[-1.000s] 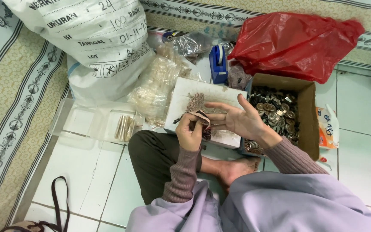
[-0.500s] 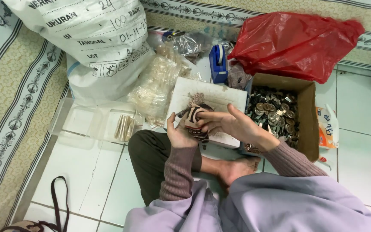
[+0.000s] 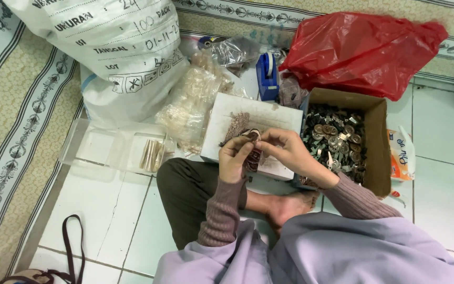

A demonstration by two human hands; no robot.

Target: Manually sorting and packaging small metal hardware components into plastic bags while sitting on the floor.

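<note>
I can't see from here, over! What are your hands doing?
Left hand and right hand together pinching a small dark metal piece. Over the white box. Nothing blocking.

Home floor workspace: tiles [image 3: 106, 210], carpet [image 3: 22, 105]

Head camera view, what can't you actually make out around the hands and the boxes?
- Small patterned piece between left hand and right hand: mostly covered by fingers, its kind unclear.
- Metal parts in the cardboard box: too small to identify.
- Red bag: opaque, contents hidden.
- White sack: cut off by the top edge.
- Strap: runs off the bottom edge.
</note>
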